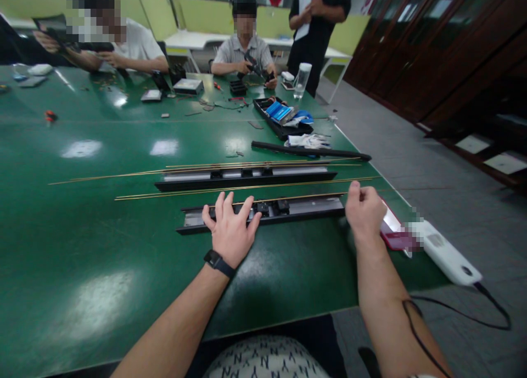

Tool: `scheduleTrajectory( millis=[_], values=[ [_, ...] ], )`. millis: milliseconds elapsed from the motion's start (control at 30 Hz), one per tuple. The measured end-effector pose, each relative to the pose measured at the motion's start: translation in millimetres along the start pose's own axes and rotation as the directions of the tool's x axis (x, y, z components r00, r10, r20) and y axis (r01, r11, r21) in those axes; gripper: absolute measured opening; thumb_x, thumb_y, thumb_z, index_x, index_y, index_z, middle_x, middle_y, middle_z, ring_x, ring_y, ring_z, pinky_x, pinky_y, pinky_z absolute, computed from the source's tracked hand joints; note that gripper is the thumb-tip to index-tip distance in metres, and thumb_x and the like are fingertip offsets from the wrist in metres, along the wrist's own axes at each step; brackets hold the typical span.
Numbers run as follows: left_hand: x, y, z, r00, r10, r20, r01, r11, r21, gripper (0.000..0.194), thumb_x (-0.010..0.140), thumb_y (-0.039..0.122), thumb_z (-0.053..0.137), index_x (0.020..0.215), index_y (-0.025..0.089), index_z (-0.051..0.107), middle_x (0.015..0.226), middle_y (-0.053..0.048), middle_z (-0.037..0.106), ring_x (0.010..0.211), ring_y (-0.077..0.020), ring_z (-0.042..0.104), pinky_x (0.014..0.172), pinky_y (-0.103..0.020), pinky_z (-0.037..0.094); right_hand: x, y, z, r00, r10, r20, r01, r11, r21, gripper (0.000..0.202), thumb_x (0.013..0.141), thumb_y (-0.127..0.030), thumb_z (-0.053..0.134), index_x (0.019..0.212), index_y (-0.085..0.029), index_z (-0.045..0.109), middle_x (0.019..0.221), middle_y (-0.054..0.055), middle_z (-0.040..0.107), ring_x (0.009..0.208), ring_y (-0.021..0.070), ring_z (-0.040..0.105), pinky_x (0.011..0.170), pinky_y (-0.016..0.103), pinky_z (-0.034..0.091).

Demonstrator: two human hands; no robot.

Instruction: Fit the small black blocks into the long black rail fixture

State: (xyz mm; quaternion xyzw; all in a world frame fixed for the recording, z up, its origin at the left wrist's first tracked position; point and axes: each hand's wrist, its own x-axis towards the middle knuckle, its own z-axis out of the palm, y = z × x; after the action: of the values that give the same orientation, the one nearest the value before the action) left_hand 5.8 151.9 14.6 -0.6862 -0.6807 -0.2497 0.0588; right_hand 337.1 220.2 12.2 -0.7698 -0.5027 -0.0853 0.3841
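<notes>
A black channel rail (304,216) with a pale inner strip and small black blocks lies across the table before me. My left hand (231,227), a dark watch band on its wrist, rests over the left half of this rail with its fingers spread. At the rail's right end, my right hand (364,210) is closed in a pinch on a thin brass rod (304,198), which runs along the rail's far side. Its exact grip is hidden behind the fingers. Beyond lie loose brass rods (177,193) and a second black rail (288,176).
A phone-like device in a red case (397,240) and a white cabled device (448,252) lie by the right edge. Farther back are a black tube (313,151), white gloves (308,141) and a black tray (284,130). Two people sit across the table; another stands behind.
</notes>
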Motion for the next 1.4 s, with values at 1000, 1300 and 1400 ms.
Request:
scheduleTrajectory(
  millis=[1000,1300,1400],
  values=[
    [-1.1,-6.3,-3.7,1.000,-0.007,0.016,0.007,1.000,0.002,0.041,0.102,0.055,0.052,0.139,0.041,0.064,0.154,-0.016,0.053,0.156,-0.0354,0.033,0.121,-0.075,0.018,-50.4,-41.5,22.5,0.861,-0.508,0.007,0.506,0.858,0.086,0.036,0.095,-0.051,0.068,0.106,-0.020,0.081,0.116,0.014,0.068,0.101,0.0263,0.066,0.086,0.039,0.054],
    [-1.3,-7.9,-3.3,1.000,-0.004,0.005,0.004,1.000,-0.015,0.040,0.102,0.056,0.052,0.138,0.041,0.064,0.153,-0.015,0.055,0.153,-0.0330,0.037,0.120,-0.075,0.018,-46.9,-42.4,23.3,0.839,-0.536,0.090,0.526,0.843,0.115,0.031,0.099,-0.049,0.063,0.098,-0.021,0.074,0.097,0.007,0.075,0.083,0.0216,0.064,0.084,0.038,0.048],
    [-1.3,-8.4,-3.1,1.000,-0.007,0.000,0.007,1.000,-0.019,0.041,0.102,0.056,0.053,0.138,0.041,0.065,0.153,-0.015,0.056,0.153,-0.0332,0.038,0.121,-0.073,0.019,-46.5,-42.0,23.9,0.820,-0.567,0.076,0.558,0.822,0.112,0.033,0.100,-0.051,0.061,0.097,-0.020,0.074,0.095,0.008,0.073,0.086,0.0230,0.063,0.085,0.038,0.048]
  ],
)
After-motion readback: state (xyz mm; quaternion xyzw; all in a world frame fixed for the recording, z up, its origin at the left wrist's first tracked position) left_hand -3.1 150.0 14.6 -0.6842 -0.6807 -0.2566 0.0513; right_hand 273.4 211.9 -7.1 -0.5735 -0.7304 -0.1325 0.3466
